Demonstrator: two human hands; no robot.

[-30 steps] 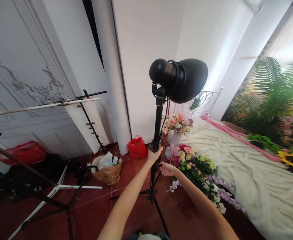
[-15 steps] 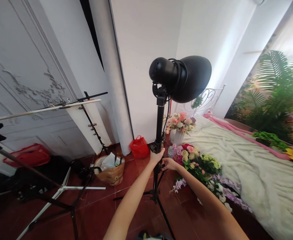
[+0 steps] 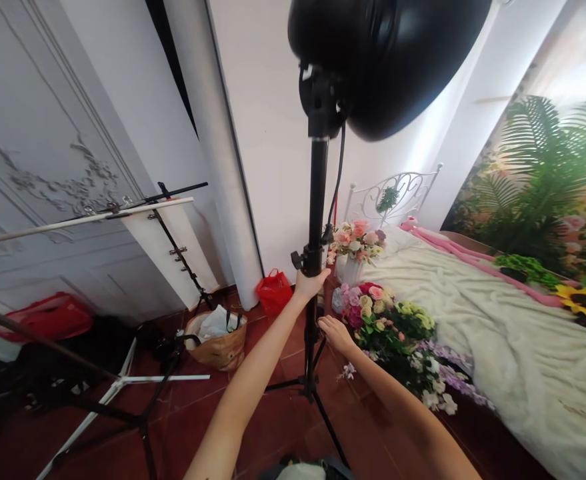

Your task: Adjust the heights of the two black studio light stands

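Observation:
A black studio light (image 3: pixel 397 60) with a wide reflector tops the black light stand (image 3: pixel 317 193) in front of me, its upper part cut by the frame. My left hand (image 3: pixel 311 287) is wrapped round the pole just below the upper collar (image 3: pixel 311 261), which has a knob on its left. Lower and to the right, my right hand (image 3: pixel 337 335) is closed at the stand's lower collar, fingertips against the right side; the knob there is mostly hidden by the fingers. A cable (image 3: pixel 340 173) hangs from the lamp along the pole. The stand's legs spread on the floor.
Bouquets of artificial flowers (image 3: pixel 390 320) lie right of the stand, beside a bed with a cream blanket (image 3: pixel 473 313). A straw basket (image 3: pixel 223 353) and a red bag (image 3: pixel 275 293) stand left. Other stands with white legs (image 3: pixel 167 378) spread across the left floor.
The lamp and upper pole have risen well up the view, with the upper collar and my left hand a little higher too. My right hand stays low by the stand.

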